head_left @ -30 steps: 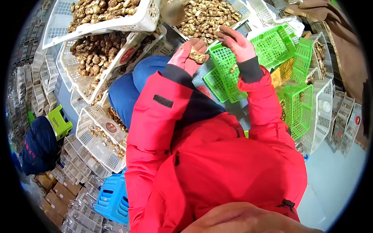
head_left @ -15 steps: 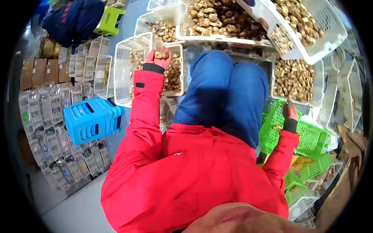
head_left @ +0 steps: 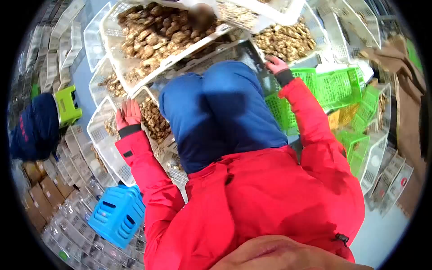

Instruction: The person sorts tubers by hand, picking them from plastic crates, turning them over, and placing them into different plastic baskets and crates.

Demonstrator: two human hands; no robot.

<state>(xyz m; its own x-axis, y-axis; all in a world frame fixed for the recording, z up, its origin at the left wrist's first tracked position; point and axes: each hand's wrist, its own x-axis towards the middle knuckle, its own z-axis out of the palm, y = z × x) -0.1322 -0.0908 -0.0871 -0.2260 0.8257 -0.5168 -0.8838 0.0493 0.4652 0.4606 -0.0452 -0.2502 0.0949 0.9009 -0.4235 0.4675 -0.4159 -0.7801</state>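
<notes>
My left hand (head_left: 128,114) is over the rims of two white baskets on the left, its fingers stretched out and the palm bare. Beside it is a basket of brown mushroom-like pieces (head_left: 155,121). My right hand (head_left: 276,65) reaches to the near edge of a white basket of paler pieces (head_left: 288,41), just above the green baskets (head_left: 281,105). Its fingers look partly bent, and whether they hold anything is too small to tell. A large white basket (head_left: 148,80) heaped with dark brown pieces (head_left: 153,33) stands ahead of my knees.
A blue plastic stool (head_left: 118,215) is at lower left. Farther left are a green stool (head_left: 68,105) with dark blue cloth (head_left: 38,126) and cardboard boxes (head_left: 50,191). More white baskets (head_left: 375,157) and brown cloth (head_left: 405,90) are at the right.
The brown piece that lay in my left palm is gone from it. My right hand has moved from the green basket to the edge of the white basket. The view has swung round.
</notes>
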